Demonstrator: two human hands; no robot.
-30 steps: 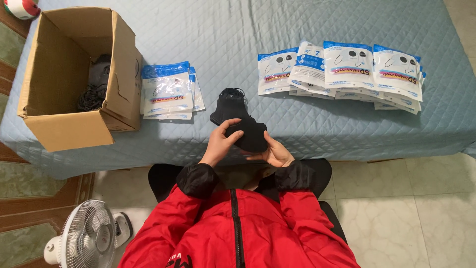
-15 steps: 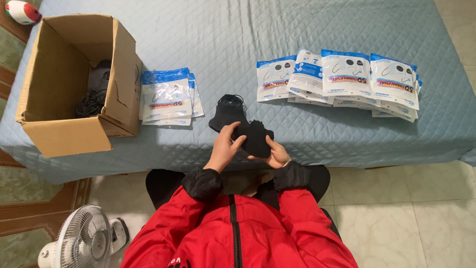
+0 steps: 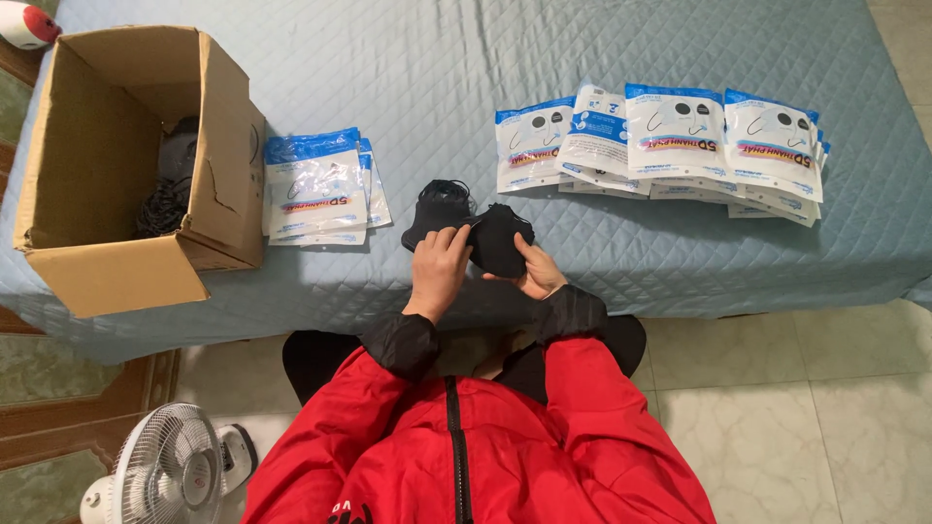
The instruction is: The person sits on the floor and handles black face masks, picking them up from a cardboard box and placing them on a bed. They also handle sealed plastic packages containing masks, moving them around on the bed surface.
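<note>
Bottom of the frame is the person's red jacket (image 3: 466,456) with a black zip, and a white fan (image 3: 167,475) sits on the floor at the lower left; tiled floor (image 3: 796,408) off to the lower right.

Moving up to the middle of the frame, both hands are on a black face mask (image 3: 497,238) right at the near edge of the bed; the left hand (image 3: 442,267) has its fingers curled over the mask's left side, thumb and fingertips pinching the fabric; the right hand (image 3: 537,274) cups the mask from below and the right, thumb pressed onto it. Just behind that, touching it on the upper left, is a small pile of black masks (image 3: 437,206) lying on the blue quilted cover (image 3: 408,87).

To the left of the hands there's a stack of blue and white packets (image 3: 316,189), and beside it an open cardboard box (image 3: 126,165) at the upper left with something dark inside, can't tell exactly what; upper right has a fanned row of mask packets (image 3: 670,146), overlapping each other; a red and white object (image 3: 24,24) peeks in at the top left corner.
</note>
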